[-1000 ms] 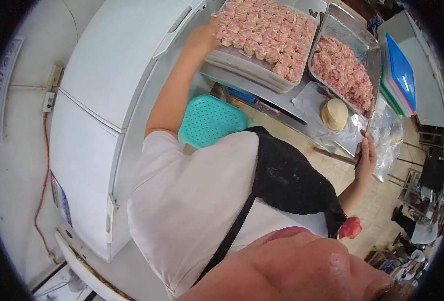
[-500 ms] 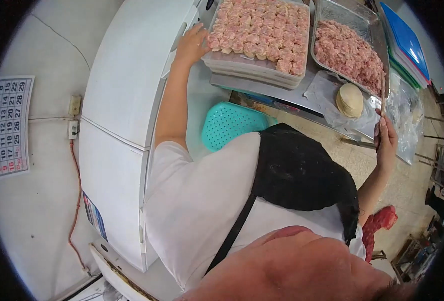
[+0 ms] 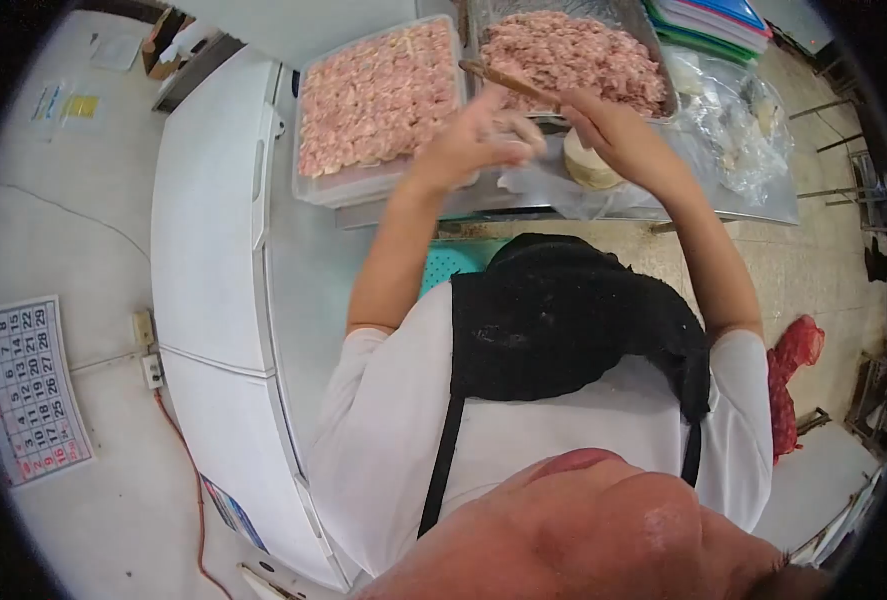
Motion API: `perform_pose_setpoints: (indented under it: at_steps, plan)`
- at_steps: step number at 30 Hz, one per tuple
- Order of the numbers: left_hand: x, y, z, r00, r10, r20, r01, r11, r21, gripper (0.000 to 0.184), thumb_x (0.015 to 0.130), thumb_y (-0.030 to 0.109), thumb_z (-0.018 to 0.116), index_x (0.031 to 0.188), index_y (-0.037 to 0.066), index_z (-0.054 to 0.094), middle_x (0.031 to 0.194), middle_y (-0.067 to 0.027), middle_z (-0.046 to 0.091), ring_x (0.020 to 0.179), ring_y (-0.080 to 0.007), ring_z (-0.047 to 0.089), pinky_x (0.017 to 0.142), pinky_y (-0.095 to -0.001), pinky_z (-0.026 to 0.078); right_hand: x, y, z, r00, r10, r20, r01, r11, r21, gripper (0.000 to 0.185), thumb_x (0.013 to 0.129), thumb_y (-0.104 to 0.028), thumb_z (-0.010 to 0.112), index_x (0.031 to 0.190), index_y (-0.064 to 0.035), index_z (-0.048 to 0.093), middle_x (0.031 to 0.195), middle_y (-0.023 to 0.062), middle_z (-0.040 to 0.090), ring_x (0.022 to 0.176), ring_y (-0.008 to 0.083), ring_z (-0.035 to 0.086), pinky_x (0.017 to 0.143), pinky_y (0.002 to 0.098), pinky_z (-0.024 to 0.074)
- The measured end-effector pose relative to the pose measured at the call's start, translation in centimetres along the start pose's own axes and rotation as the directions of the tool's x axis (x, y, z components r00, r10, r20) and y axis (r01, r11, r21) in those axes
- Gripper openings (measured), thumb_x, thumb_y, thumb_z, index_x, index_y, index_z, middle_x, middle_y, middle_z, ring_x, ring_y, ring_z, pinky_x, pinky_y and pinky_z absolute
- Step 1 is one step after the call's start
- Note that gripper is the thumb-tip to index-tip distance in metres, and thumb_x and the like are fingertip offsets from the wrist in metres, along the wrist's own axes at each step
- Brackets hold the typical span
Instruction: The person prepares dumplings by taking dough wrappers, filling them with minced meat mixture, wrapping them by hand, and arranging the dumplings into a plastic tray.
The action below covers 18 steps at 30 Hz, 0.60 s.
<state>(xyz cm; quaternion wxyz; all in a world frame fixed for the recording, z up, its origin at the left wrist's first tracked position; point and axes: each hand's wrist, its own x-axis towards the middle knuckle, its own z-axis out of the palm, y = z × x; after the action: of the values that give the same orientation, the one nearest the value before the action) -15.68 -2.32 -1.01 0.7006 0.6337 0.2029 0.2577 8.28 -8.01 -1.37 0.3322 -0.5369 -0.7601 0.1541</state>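
Note:
My left hand is in front of the container, palm turned inward, its fingers apart and a little blurred, with nothing seen in them. A thin wooden stick is gripped in my right hand, its far end pointing left over the gap between container and tray. Rows of filled meat dumplings fill the clear plastic container at the left. To its right, ground meat lies in a metal tray. A stack of round pale wrappers sits on plastic just below my right hand.
Colored lids or boards are stacked beyond the tray. Crumpled clear plastic bags lie right of it on the metal table. A white refrigerator stands at the left, and a turquoise basket is below the table.
My left hand has left the container's left side and come inward. My right hand has moved up and left with the stick, near the tray's front edge. The view has turned.

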Motion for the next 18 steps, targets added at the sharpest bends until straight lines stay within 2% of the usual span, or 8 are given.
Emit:
perform_pose_setpoints:
  at_steps: [2, 4, 7, 8, 11, 13, 17, 18]
  plan:
    - [2.7, -1.2, 3.1, 1.000, -0.010, -0.019, 0.009, 0.999, -0.046, 0.079, 0.076, 0.014, 0.071, 0.143, 0.012, 0.029, 0.098, -0.0127, 0.061, 0.085, -0.0157, 0.060, 0.077, -0.0287, 0.048, 2.2, 4.2, -1.5, 0.999, -0.019, 0.039, 0.030, 0.952, -0.305, 0.020, 0.088, -0.022, 0.054, 0.097, -0.0058, 0.063, 0.077, 0.0157, 0.065, 0.076, 0.0372, 0.064, 0.067, 0.0435, 0.0497]
    - [3.9, -3.1, 4.6, 0.998, 0.057, -0.033, -0.044, 0.951, 0.307, 0.066, 0.077, 0.016, 0.071, 0.136, 0.012, 0.040, 0.099, -0.0123, 0.061, 0.088, -0.0181, 0.059, 0.078, -0.0303, 0.048, 3.5, 8.1, -5.8, 0.995, 0.002, 0.105, 0.063, 0.785, -0.617, 0.017, 0.084, -0.020, 0.056, 0.088, -0.0057, 0.064, 0.075, 0.0157, 0.065, 0.075, 0.0368, 0.064, 0.065, 0.0443, 0.0508]
    - [5.6, -7.5, 5.7, 0.994, 0.097, -0.048, -0.040, 0.741, 0.670, 0.051, 0.077, 0.019, 0.071, 0.124, 0.011, 0.054, 0.101, -0.0120, 0.061, 0.093, -0.0228, 0.058, 0.082, -0.0330, 0.047, 4.1, 10.5, -10.9, 0.984, -0.018, 0.178, 0.148, 0.641, -0.753, 0.013, 0.076, -0.016, 0.059, 0.077, -0.0074, 0.068, 0.070, 0.0131, 0.065, 0.069, 0.0304, 0.066, 0.059, 0.0399, 0.0518]
    - [6.2, -9.0, 6.0, 0.993, 0.100, -0.058, -0.022, 0.656, 0.754, 0.047, 0.076, 0.020, 0.071, 0.120, 0.010, 0.057, 0.101, -0.0119, 0.061, 0.095, -0.0246, 0.058, 0.083, -0.0340, 0.047, 4.3, 11.9, -11.1, 0.981, 0.029, 0.191, 0.136, 0.600, -0.789, 0.012, 0.076, -0.016, 0.059, 0.074, -0.0079, 0.068, 0.070, 0.0124, 0.065, 0.068, 0.0287, 0.066, 0.058, 0.0389, 0.0517]
    - [7.9, -11.3, 8.2, 0.933, 0.347, -0.094, -0.055, 0.398, 0.916, 0.041, 0.073, 0.018, 0.072, 0.111, 0.008, 0.061, 0.091, -0.0128, 0.058, 0.087, -0.0306, 0.055, 0.080, -0.0390, 0.045, 3.6, 16.3, -8.3, 0.966, 0.063, 0.251, 0.181, 0.531, -0.828, 0.012, 0.074, -0.015, 0.060, 0.067, -0.0095, 0.068, 0.070, 0.0103, 0.066, 0.067, 0.0241, 0.067, 0.056, 0.0364, 0.0512]
    - [8.7, -12.7, 8.2, 0.927, 0.312, -0.206, 0.037, 0.472, 0.881, 0.033, 0.075, 0.020, 0.070, 0.106, 0.007, 0.064, 0.090, -0.0122, 0.058, 0.086, -0.0307, 0.055, 0.079, -0.0383, 0.045, 1.7, 16.9, -5.8, 0.947, -0.073, 0.314, 0.299, 0.561, -0.772, 0.011, 0.073, -0.014, 0.061, 0.066, -0.0107, 0.069, 0.070, 0.0086, 0.067, 0.067, 0.0219, 0.068, 0.055, 0.0354, 0.0510]
    - [9.5, -12.6, 8.3, 0.914, 0.222, -0.339, 0.160, 0.571, 0.805, 0.024, 0.080, 0.022, 0.065, 0.097, 0.006, 0.067, 0.086, -0.0109, 0.057, 0.085, -0.0315, 0.054, 0.078, -0.0381, 0.044, -0.1, 16.9, -6.4, 0.926, -0.078, 0.370, 0.327, 0.657, -0.679, 0.011, 0.072, -0.014, 0.061, 0.066, -0.0091, 0.069, 0.068, 0.0100, 0.066, 0.068, 0.0247, 0.068, 0.055, 0.0369, 0.0514]
    - [9.2, -12.6, 7.9, 0.924, 0.174, -0.340, 0.194, 0.551, 0.812, 0.023, 0.083, 0.023, 0.061, 0.097, 0.006, 0.068, 0.089, -0.0113, 0.059, 0.088, -0.0305, 0.055, 0.079, -0.0380, 0.044, 0.3, 18.2, -7.6, 0.926, -0.079, 0.370, 0.323, 0.673, -0.665, 0.011, 0.071, -0.014, 0.061, 0.066, -0.0088, 0.068, 0.068, 0.0105, 0.066, 0.068, 0.0255, 0.068, 0.055, 0.0372, 0.0514]
